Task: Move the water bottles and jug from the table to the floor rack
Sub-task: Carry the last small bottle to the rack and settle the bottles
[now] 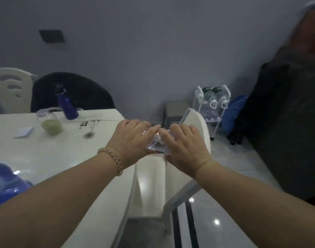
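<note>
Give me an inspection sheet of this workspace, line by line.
Surface: white table, mostly bare.
Job's things: clear bottle held between both hands; blue bottle on the table; floor rack by the wall, two bottles on top.
Clutter: jar with green contents, white pad, blue bag.
Grippers: left hand and right hand clasp the clear bottle.
Cables: nothing seen.
Surroundings: white chair, grey wall, glossy floor.
</note>
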